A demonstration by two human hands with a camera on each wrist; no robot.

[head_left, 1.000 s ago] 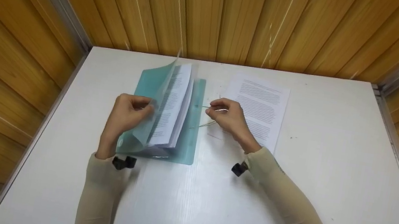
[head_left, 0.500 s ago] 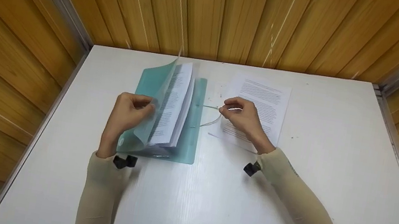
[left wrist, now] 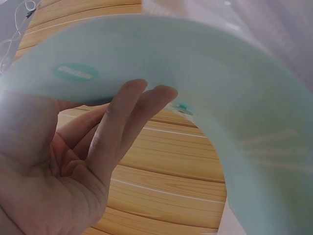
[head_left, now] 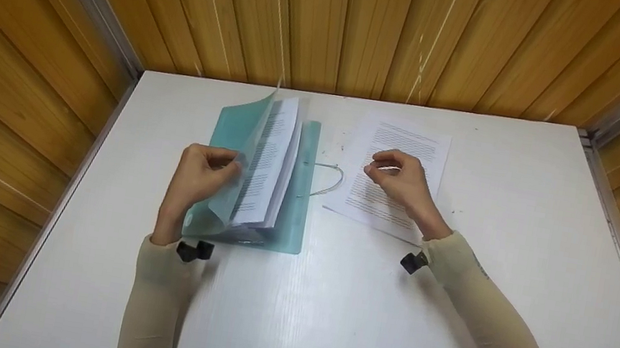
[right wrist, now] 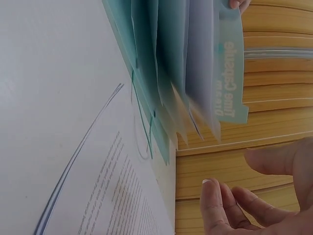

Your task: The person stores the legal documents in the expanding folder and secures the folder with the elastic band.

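Note:
A teal plastic folder (head_left: 294, 222) lies on the table, partly spread, with white printed sheets (head_left: 264, 166) standing tilted inside. My left hand (head_left: 194, 183) pinches its translucent front cover (left wrist: 161, 54), which bows upward in the left wrist view. From the folder's right strip a thin cord loop (head_left: 341, 177) sticks out over the table. To the right of that loop, my right hand (head_left: 402, 178) hovers above a stack of printed paper (head_left: 390, 219). Its thumb and fingers are apart in the right wrist view, with nothing between them. The folder's spine is hidden by its cover.
The white table (head_left: 284, 327) ends at a wood-plank wall (head_left: 366, 26) behind, with more planks at both sides. Small dark specks lie near the paper stack. A white cable (left wrist: 22, 19) shows at the corner of the left wrist view.
My right hand has moved right, away from the folder. The cord it held is let go and now stands as a loose loop. The left hand stays on the cover.

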